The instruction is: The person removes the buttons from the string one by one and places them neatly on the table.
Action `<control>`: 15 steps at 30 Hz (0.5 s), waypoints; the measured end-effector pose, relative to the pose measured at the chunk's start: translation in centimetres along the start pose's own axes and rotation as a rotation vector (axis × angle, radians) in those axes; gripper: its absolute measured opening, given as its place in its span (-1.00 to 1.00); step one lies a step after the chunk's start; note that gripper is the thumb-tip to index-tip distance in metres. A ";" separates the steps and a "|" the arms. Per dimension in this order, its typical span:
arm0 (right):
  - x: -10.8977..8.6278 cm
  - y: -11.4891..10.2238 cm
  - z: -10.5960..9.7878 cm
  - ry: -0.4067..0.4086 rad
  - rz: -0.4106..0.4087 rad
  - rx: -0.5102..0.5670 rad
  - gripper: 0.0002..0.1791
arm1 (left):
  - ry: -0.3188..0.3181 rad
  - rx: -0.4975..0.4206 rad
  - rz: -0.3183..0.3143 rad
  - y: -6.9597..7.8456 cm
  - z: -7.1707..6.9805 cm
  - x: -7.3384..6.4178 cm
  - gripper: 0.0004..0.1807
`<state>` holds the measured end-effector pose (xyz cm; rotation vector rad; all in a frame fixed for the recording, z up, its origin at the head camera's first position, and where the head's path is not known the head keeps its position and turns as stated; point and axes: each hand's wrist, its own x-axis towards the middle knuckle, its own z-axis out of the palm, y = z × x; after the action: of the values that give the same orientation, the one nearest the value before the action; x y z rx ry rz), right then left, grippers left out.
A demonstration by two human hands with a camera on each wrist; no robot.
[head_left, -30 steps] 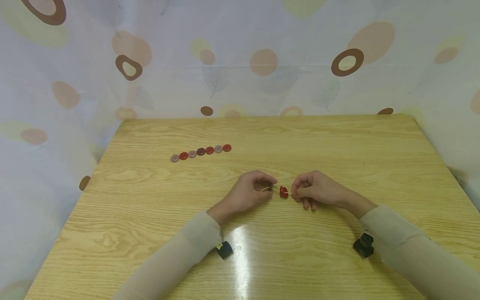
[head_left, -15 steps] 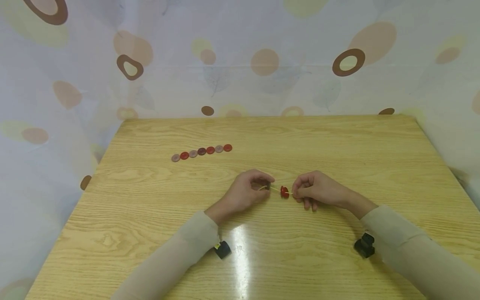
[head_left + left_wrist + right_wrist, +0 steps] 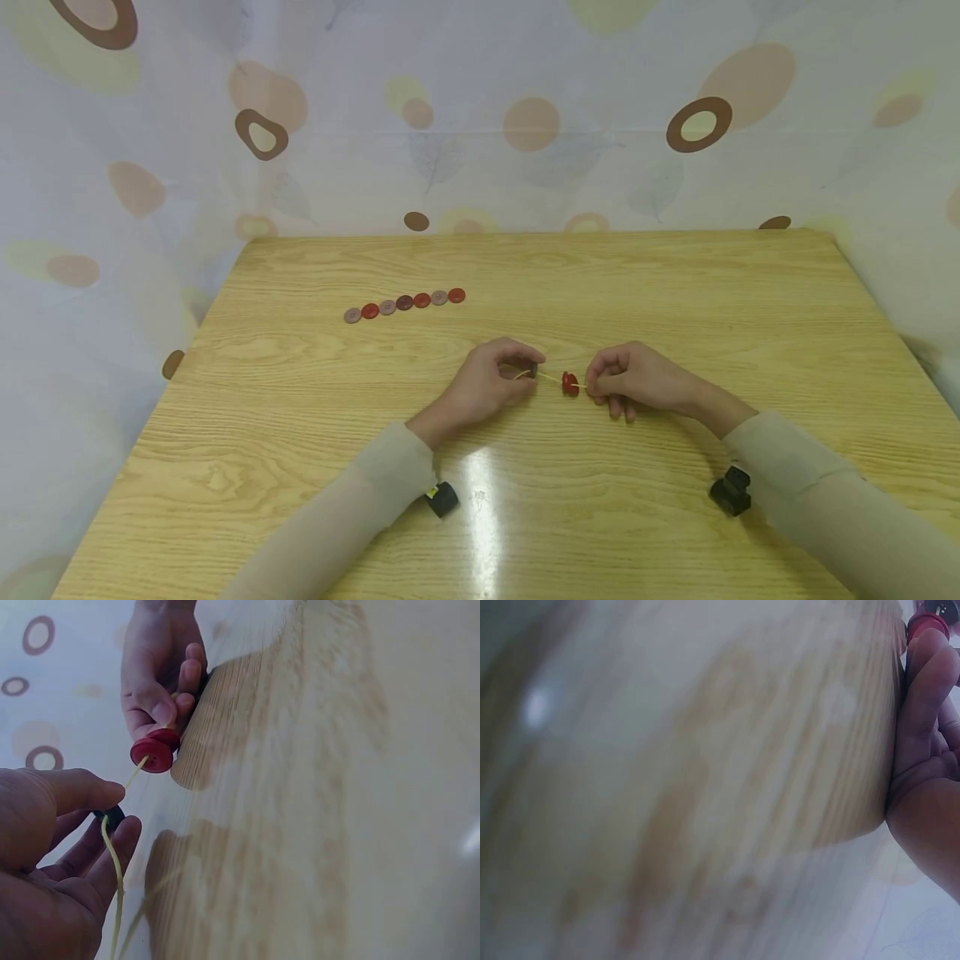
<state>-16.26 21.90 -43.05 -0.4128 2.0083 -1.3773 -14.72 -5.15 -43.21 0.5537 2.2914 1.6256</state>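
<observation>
My left hand pinches a dark button between thumb and fingers. A yellow string passes through that button, and its loose tail hangs down in the left wrist view. Further along the same string sit red buttons, pressed together face to face, a short gap from the dark one. Beyond them my right hand pinches the string, fingertips close to the red buttons. Just part of the right hand shows in the right wrist view, at its right edge.
Towards the back left, a slanting row of buttons in red, pinkish-brown and dark maroon lies flat on the wooden table. A patterned cloth hangs behind the table and along its sides.
My left hand has drawn slightly left with the dark button, so more string shows between it and the red buttons. The right hand has hardly moved.
</observation>
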 end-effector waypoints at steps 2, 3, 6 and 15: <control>0.0 0.0 0.0 -0.001 -0.002 0.000 -0.85 | 0.004 0.000 0.002 -0.1 0.0 0.0 -0.70; 0.0 0.0 0.0 -0.003 -0.003 0.001 -0.84 | 0.006 -0.002 0.002 -0.1 -0.1 -0.1 -0.70; 0.0 0.0 0.0 -0.006 -0.007 0.005 -0.84 | 0.011 -0.006 0.004 -0.2 -0.1 -0.2 -0.69; -0.1 -0.1 0.0 -0.006 -0.018 -0.010 -0.84 | 0.028 -0.009 0.001 -0.3 -0.4 -0.4 -0.69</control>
<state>-16.24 21.87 -42.90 -0.4401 2.0119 -1.3762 -14.56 -5.74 -43.38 0.5328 2.3024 1.6539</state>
